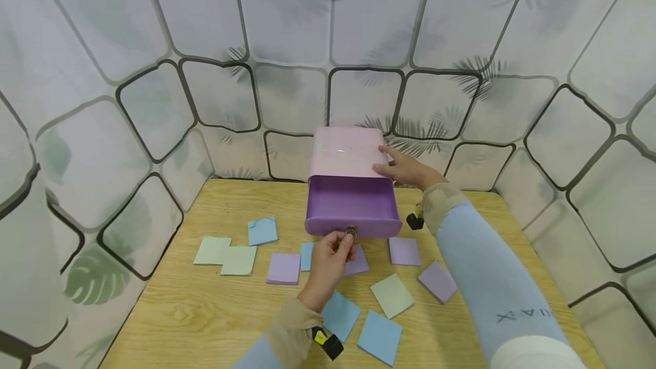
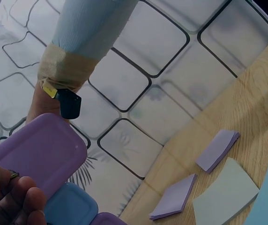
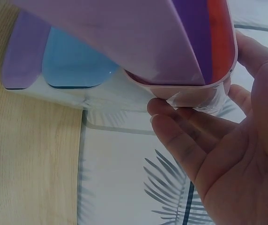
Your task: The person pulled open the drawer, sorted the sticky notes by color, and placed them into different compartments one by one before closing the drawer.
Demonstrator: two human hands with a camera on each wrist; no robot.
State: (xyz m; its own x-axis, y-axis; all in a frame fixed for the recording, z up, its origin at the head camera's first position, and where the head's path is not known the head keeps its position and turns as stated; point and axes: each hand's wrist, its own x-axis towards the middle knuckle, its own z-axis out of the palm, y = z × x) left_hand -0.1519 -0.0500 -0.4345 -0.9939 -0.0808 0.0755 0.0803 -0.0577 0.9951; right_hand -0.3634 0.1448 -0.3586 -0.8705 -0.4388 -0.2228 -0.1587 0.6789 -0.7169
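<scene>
A small drawer cabinet with a pale pink casing (image 1: 348, 151) stands at the back of the table. Its top purple drawer (image 1: 353, 229) is pulled well out, and no contents show inside. My left hand (image 1: 327, 266) pinches the small metal ring pull (image 1: 351, 233) on the drawer front between thumb and fingers. At the casing's top right corner rests my right hand (image 1: 407, 169); its extended fingers (image 3: 181, 140) touch the side, with the thumb over the top. Beneath the purple drawer, a blue drawer (image 3: 75, 61) and another purple drawer (image 3: 26, 51) are closed.
Pads of sticky notes lie across the wooden table (image 1: 169, 312): green ones (image 1: 238, 261) at left, a purple one (image 1: 283, 268) near the middle, blue ones (image 1: 380, 337) in front and purple ones (image 1: 437, 282) at right. A patterned curtain (image 1: 287, 95) surrounds the table.
</scene>
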